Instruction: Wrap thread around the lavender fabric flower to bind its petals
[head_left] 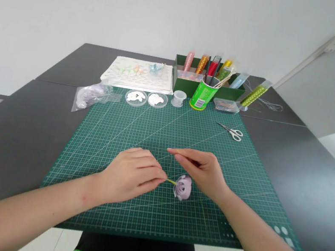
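Observation:
My left hand [135, 176] is closed, its thumb and fingertips pinching the thin green stem [172, 181] of a pale purple artificial flower [183, 188]. The flower lies sideways just above the cutting mat, its head pointing right. My right hand [201, 166] is up and to the right of the stem, thumb and index finger pressed together. A faint thin strand [170, 166], apparently thread, runs from the stem up to those fingertips. Most of the stem is hidden inside my left hand.
A green cutting mat [153, 131] covers the table's middle. White scissors [234, 134] lie right. Behind are a green can [203, 95], a spool [178, 98], two dishes of white pieces [136, 97], a plastic bag [90, 96] and a dark green box [183, 87] with coloured rolls.

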The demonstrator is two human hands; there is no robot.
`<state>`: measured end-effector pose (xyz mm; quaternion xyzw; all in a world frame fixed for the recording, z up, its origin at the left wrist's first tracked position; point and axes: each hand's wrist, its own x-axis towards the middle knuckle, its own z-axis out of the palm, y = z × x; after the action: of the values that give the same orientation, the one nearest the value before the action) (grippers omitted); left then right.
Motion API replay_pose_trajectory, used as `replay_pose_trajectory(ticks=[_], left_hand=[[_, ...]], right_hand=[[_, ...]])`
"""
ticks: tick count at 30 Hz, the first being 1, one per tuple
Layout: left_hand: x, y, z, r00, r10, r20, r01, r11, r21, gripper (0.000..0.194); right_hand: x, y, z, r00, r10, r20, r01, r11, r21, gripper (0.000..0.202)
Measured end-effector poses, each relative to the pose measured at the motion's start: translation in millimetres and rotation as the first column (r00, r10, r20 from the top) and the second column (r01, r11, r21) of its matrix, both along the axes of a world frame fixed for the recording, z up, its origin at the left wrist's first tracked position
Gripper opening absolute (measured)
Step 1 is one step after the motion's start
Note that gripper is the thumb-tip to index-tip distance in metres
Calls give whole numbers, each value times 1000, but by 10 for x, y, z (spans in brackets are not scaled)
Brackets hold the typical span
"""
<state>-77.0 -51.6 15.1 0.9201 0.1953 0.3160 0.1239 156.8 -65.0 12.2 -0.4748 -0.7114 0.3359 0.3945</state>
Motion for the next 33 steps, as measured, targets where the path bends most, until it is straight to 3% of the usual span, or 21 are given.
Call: replay_pose_trajectory(ticks=[9, 15, 22, 27, 33], left_hand=[[0, 0, 29, 988, 10, 157, -12, 1000, 10, 5], [-17, 7, 88, 964, 94, 249, -104, 994, 27, 8], [-36, 25, 118, 928, 176, 329, -202, 978, 45, 9], [-33, 28, 102, 915, 261, 308, -252, 965, -71, 10], [-34, 86, 78, 866, 431, 251, -376, 895, -240, 13]], right_hand=[[-13, 82, -81, 989, 89, -122, -116, 964, -238, 26], [-39, 83, -179, 976, 135, -170, -181, 938, -297, 30], [-38, 38, -140, 973, 208, -104, -232, 912, -339, 38], [-30, 10, -118, 945, 321, -56, -322, 895, -309, 35], [-28, -27, -57, 908, 415, -58, -416, 878, -236, 33]])
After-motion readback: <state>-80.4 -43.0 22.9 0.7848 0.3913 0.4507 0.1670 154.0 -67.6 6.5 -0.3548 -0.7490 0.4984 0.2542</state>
